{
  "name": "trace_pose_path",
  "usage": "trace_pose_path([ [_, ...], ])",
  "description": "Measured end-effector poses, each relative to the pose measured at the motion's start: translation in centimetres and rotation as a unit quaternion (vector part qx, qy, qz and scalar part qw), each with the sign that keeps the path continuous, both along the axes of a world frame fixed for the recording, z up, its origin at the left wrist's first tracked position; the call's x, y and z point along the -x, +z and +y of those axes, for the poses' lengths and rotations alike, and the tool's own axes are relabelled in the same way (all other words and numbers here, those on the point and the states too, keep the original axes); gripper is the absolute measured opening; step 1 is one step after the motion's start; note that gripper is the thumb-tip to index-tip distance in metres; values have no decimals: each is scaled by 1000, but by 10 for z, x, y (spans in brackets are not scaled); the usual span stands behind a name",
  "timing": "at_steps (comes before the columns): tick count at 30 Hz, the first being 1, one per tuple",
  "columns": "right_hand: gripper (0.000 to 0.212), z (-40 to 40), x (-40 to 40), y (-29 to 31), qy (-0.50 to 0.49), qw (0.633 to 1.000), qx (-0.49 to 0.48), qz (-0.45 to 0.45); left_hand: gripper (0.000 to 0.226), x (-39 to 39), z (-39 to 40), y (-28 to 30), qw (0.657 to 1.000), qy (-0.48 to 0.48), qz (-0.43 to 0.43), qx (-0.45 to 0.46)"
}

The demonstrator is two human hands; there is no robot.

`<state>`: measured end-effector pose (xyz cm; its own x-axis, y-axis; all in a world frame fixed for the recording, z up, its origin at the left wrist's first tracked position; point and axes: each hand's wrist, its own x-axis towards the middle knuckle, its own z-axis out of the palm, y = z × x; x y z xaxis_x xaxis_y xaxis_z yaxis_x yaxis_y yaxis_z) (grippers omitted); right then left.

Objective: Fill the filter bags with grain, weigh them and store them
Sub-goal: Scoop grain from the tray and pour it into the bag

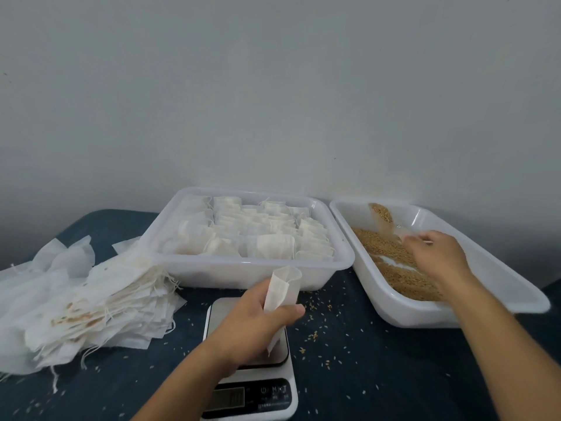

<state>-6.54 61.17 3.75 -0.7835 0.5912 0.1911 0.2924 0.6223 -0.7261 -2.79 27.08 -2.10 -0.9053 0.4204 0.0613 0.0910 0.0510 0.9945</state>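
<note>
Head view, left hand (252, 323) gripping filter bag (280, 288), above scale (252, 357)

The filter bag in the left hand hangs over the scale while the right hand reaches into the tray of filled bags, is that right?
Not quite. In the head view the left hand does hold the filter bag over the scale, but the right hand reaches into the grain tray, not the tray of filled bags.

The dark worktop (379, 375) carries empty bags (91, 299) at nine o'clock, two trays (243, 268) (409, 311) at twelve to two, a scale (252, 390) at six, and scattered grains (315, 335).
</note>
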Motion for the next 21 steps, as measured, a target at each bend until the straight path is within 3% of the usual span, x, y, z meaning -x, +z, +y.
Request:
trace_pose_path([
  [4,20,-25,-34,6,45,993,62,85,21,3,-3,-2,999,13,31,6],
  [7,9,-43,-58,15,104,987,87,90,28,10,-7,-6,997,50,52,18],
  [14,29,-72,-96,43,292,954,66,-2,30,26,-20,-14,987,124,87,55],
  [21,29,-77,-94,65,330,941,-32,-67,25,32,-26,-20,977,149,122,96],
])
